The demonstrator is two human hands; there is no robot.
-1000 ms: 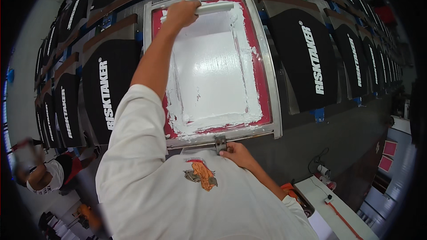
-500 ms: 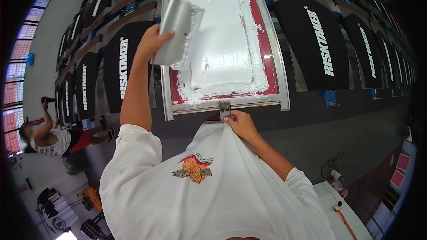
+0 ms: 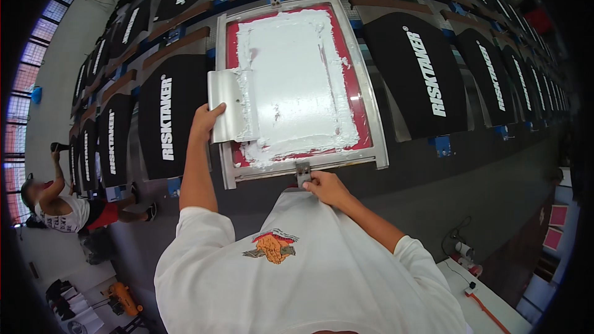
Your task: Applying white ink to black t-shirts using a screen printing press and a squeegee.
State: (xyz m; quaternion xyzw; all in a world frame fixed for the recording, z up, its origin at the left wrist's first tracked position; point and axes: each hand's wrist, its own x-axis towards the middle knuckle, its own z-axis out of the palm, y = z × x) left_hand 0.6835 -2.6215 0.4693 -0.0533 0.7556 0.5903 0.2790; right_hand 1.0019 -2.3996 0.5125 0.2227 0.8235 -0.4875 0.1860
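Note:
A screen-printing frame (image 3: 378, 138) with silver metal edges lies in front of me. Its red-bordered mesh is coated with thick white ink (image 3: 288, 77), ridged along the sides. My left hand (image 3: 207, 122) grips a wide silver squeegee (image 3: 224, 106) by its outer edge, thumb on top. The squeegee rests over the frame's left side, and white ink clings along its inner edge. At the middle of the frame's near edge, my right hand (image 3: 328, 188) has its fingers closed on a small metal clamp (image 3: 303, 174). Part of the clamp is hidden by those fingers.
Black fabric pieces with white lettering lie on boards to the left (image 3: 167, 105) and right (image 3: 421, 68), with more rows behind. At the far left another person (image 3: 62, 210) stands by the boards. A white table (image 3: 489, 297) with an orange cord is at lower right.
My left hand has brought the squeegee nearer to me along the frame's left side and tilted it flatter. My right hand stays at the clamp. The whole view has shifted slightly.

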